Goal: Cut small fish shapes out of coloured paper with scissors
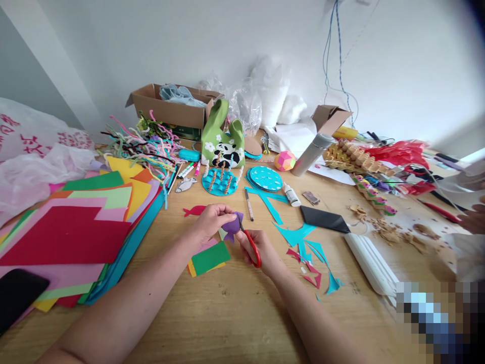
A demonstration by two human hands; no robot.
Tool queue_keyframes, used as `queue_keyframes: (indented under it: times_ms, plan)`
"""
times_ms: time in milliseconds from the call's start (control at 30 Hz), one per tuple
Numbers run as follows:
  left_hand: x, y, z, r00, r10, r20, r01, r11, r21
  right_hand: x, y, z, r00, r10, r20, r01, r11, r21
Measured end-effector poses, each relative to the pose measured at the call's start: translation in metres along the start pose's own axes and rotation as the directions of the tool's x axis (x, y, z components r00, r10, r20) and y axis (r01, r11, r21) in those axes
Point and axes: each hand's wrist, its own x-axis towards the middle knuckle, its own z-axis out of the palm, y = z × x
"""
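Between the fingers of my left hand is a piece of purple paper, partly cut to a curved outline. My right hand grips red-handled scissors, whose blades meet the paper's right side. Just beyond my left hand a red paper fish lies on the table, its right part hidden by the hand. Below the purple paper are a green paper rectangle and a yellow one under it, with pink paper behind. A fish cutout with drawn lines lies farther back.
Stacked coloured sheets cover the left side. Blue scraps and red scraps lie right of my hand, near a black phone-like slab and a white glue bottle. Another person's hand shows at the right edge.
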Motion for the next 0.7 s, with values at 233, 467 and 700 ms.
queue_keyframes:
  times_ms: [233, 467, 700]
  plan:
    - [-0.0017, 0.002, 0.0002, 1.0, -0.014, 0.014, 0.014, 1.0, 0.001, -0.0009, -0.004, 0.0003, 1.0, 0.001, 0.017, -0.001, 1.0, -0.014]
    - [-0.0019, 0.0031, -0.0005, 0.999, -0.026, 0.02, 0.027, 1.0, -0.006, -0.0019, -0.0054, -0.0015, 1.0, -0.007, 0.027, 0.008, 1.0, -0.009]
    - [-0.0028, 0.0044, 0.0, 0.997, -0.074, 0.014, 0.075, 0.995, -0.06, -0.0014, -0.005, -0.0014, 0.999, -0.025, 0.028, 0.025, 0.999, -0.022]
